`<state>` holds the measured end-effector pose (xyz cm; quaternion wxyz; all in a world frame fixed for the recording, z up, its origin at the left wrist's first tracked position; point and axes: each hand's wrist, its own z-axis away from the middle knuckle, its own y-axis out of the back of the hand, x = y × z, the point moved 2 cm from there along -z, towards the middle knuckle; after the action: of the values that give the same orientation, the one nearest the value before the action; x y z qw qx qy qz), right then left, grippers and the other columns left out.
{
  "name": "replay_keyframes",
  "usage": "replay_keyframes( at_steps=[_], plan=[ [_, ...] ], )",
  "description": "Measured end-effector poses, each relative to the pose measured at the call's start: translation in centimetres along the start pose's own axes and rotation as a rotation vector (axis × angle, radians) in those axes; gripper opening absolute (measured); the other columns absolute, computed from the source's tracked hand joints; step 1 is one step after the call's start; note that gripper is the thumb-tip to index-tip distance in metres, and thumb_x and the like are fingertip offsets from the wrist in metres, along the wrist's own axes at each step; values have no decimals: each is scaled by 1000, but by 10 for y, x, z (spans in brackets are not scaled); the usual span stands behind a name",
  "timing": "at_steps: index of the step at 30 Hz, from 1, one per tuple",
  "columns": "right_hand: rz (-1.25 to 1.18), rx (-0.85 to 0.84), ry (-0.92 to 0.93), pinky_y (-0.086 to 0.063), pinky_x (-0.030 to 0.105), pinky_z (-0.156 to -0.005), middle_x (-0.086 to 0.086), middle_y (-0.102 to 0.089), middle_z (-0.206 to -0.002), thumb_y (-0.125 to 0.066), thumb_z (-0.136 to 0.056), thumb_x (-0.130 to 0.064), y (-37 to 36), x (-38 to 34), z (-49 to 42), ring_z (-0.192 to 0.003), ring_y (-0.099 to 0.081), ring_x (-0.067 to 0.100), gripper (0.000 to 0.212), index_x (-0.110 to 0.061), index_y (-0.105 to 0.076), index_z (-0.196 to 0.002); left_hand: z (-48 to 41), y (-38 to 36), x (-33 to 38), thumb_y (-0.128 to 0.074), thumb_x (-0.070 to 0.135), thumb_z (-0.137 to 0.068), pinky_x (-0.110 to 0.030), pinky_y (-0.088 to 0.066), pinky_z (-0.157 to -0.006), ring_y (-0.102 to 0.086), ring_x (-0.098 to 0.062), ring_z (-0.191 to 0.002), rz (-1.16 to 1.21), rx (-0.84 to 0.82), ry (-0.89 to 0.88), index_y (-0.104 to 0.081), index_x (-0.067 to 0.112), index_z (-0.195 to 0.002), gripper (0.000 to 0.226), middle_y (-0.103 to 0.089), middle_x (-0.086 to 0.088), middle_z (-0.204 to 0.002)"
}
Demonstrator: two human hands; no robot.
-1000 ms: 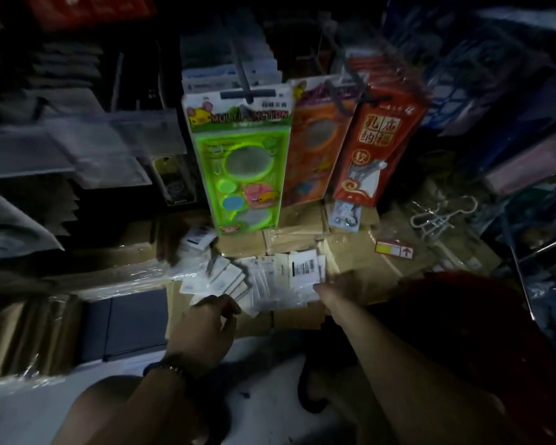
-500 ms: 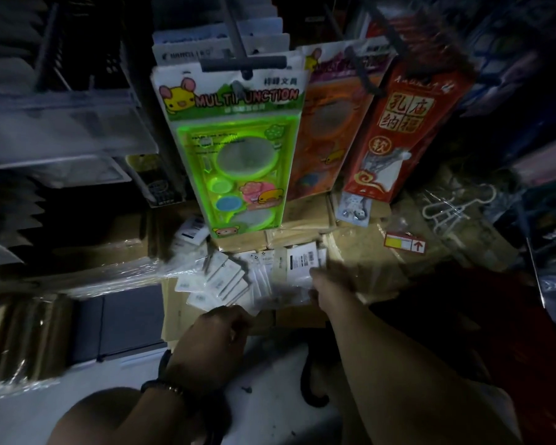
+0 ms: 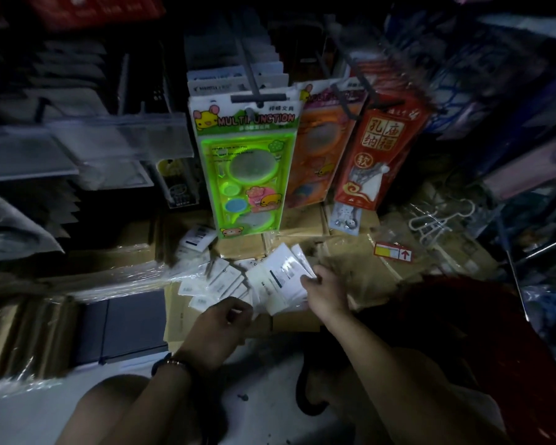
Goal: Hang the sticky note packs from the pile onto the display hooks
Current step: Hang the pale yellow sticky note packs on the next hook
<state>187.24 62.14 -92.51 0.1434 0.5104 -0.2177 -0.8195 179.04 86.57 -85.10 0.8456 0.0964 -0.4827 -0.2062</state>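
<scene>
A pile of small white sticky note packs (image 3: 215, 284) lies on brown cardboard boxes low in the dim scene. My right hand (image 3: 326, 292) grips a fanned bunch of white packs (image 3: 280, 277) at their right edge, tilted up off the pile. Just below the pile, my left hand (image 3: 217, 332) has its fingers curled and pinches the near edge of the packs. Above, a dark display hook (image 3: 254, 88) carries a green "Multifunction" stencil pack (image 3: 247, 175). A second hook (image 3: 344, 101) holds an orange pack.
A red packet (image 3: 379, 155) hangs to the right of the orange one. Brown cardboard boxes (image 3: 350, 268) wrapped in film fill the floor area. Grey plastic trays (image 3: 87, 146) sit at left. White hangers (image 3: 437, 223) lie in a bag at right.
My right hand has gathered several packs and lifted them off the pile. My left hand stayed at the pile's near edge. The view shifted slightly.
</scene>
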Motion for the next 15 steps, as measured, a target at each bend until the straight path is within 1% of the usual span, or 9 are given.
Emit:
replay_keyframes(
  at_steps=[2,3,5,6,8,9,10,13,15],
  plan=[
    [6,-49,110,-63,56,-73,1,-70,-78,-61,-79,-44,5,-12,18,-77,-72,30,28,-18,-59,-89,6,-2,7,-60,42,-107,-38,-56,-70,-76,-27,-82,268,-19,141,-73,21,-108,25,-81,-10,-105],
    [24,-54,165,-63,54,-73,1,-70,-81,-61,-81,-45,10,-25,35,-79,-73,28,28,-19,-59,-92,10,-2,10,-57,48,-107,-39,-56,-72,-76,-33,-87,387,-30,203,-72,19,-113,33,-81,-13,-108],
    [83,-50,307,-56,36,-67,0,-66,-78,-64,-92,-36,19,-44,66,-75,-68,18,18,-19,-56,-90,18,-2,17,-50,63,-104,-42,-59,-77,-76,-43,-100,608,-77,294,-69,16,-122,54,-80,-17,-112],
    [104,-43,398,-49,32,-64,-2,-64,-77,-66,-97,-29,24,-54,84,-74,-65,12,15,-22,-55,-90,23,-1,20,-46,71,-100,-44,-61,-81,-75,-47,-106,701,-109,327,-68,15,-126,65,-79,-19,-116],
    [131,-64,527,-50,29,-67,-9,-65,-84,-66,-104,-21,32,-68,117,-79,-67,2,14,-30,-58,-96,31,3,26,-40,83,-94,-53,-60,-95,-72,-49,-114,850,-163,359,-65,12,-129,83,-76,-24,-123],
    [139,-83,584,-53,28,-72,-12,-66,-90,-66,-104,-17,35,-74,131,-85,-68,2,14,-30,-62,-101,36,6,29,-37,84,-93,-55,-58,-100,-72,-49,-115,904,-183,351,-65,9,-130,88,-75,-25,-125],
    [143,-104,623,-55,28,-77,-14,-68,-98,-66,-103,-13,37,-77,142,-92,-69,2,16,-29,-65,-105,43,8,35,-36,82,-95,-53,-58,-99,-74,-45,-111,930,-203,327,-65,7,-131,88,-74,-25,-127],
    [144,-121,699,-54,28,-99,-11,-68,-127,-68,-98,-4,45,-84,167,-122,-63,-1,28,-25,-74,-116,67,13,46,-40,54,-108,-38,-65,-71,-78,-33,-87,831,-205,216,-66,9,-131,56,-77,-21,-123],
    [166,-118,731,-47,26,-111,-13,-61,-142,-72,-97,-6,51,-90,182,-138,-53,-2,30,-26,-76,-118,83,20,50,-50,35,-108,-34,-64,-63,-78,-35,-89,827,-181,135,-61,6,-137,43,-76,-23,-123]
  ],
)
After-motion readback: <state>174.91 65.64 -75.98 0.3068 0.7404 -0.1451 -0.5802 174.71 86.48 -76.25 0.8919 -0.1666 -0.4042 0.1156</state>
